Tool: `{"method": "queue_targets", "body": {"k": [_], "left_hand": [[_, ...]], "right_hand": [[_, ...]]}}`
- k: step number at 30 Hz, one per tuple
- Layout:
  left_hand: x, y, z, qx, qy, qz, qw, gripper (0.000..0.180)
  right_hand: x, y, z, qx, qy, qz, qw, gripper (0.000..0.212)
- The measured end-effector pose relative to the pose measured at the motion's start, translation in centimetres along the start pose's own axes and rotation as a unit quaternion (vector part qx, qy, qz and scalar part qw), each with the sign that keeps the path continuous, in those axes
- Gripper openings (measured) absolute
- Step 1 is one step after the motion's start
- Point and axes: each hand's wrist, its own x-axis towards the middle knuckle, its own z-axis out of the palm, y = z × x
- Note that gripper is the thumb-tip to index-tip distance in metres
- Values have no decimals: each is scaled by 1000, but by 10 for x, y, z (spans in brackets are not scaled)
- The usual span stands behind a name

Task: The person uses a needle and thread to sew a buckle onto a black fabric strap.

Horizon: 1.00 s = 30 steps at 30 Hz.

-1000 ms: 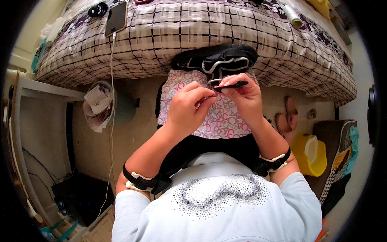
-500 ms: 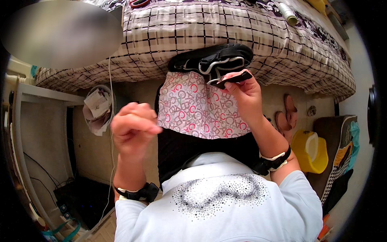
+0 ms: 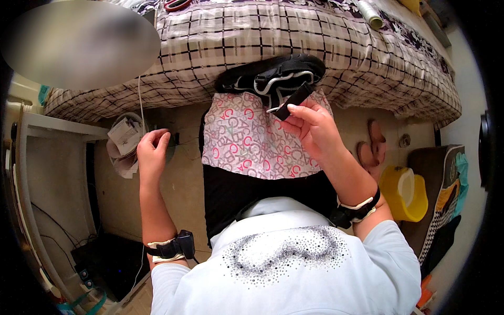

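Nearest to you, your white top with its silver sequin pattern (image 3: 286, 252) fills the lower middle of the view, and both forearms carry dark wrist bands. Your left hand (image 3: 152, 152) is drawn out to the side, away from your lap, with thumb and forefinger pinched together; whatever they pinch is too fine to make out, so you cannot say for certain that they hold anything, though the pose fits pulling a thread taut. Your right hand (image 3: 310, 128) is raised over your knees, fingers closed around the end of a black strap (image 3: 294, 100), which it tilts up toward you so that the worked end faces the camera; a small pale bit shows at the strap's lower tip. The pink patterned cloth (image 3: 252, 139) is spread over your lap, giving a flat working surface under the hands. Just beyond it, the black bag with white trim (image 3: 273, 76) rests on the edge of the bed, and the strap runs back to it, so the bag's weight is carried by the mattress. Left of your left hand, a small bin stuffed with paper (image 3: 123, 144) sits on the floor; to the right stand a yellow plastic container (image 3: 401, 191) and pink slippers (image 3: 370, 147). Farthest away, the checked bedspread (image 3: 210, 47) holds a spool of pale thread (image 3: 370, 13) and red-handled scissors (image 3: 176, 4).
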Motion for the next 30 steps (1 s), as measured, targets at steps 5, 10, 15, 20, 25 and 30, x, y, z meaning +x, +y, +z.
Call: {"method": "queue_targets", "body": {"k": [5, 10, 15, 20, 25, 30], "left_hand": [[8, 13, 8, 19, 174, 150, 973, 16], [-4, 88, 33, -223, 23, 210, 951, 9], [-14, 129, 67, -179, -25, 307, 935, 16], [-12, 138, 81, -167, -3, 336, 927, 11], [-22, 142, 81, -198, -61, 262, 943, 14], [-23, 144, 79, -181, -84, 252, 947, 17]], "right_hand": [[-6, 3, 7, 15, 26, 26, 999, 12], [-9, 4, 5, 3, 28, 46, 999, 13], [-11, 6, 8, -8, 21, 39, 999, 14], [-12, 7, 10, -19, 20, 17, 999, 12], [-10, 9, 9, -16, 23, 13, 1000, 13], [-11, 7, 12, -18, 25, 4, 1000, 12]]}}
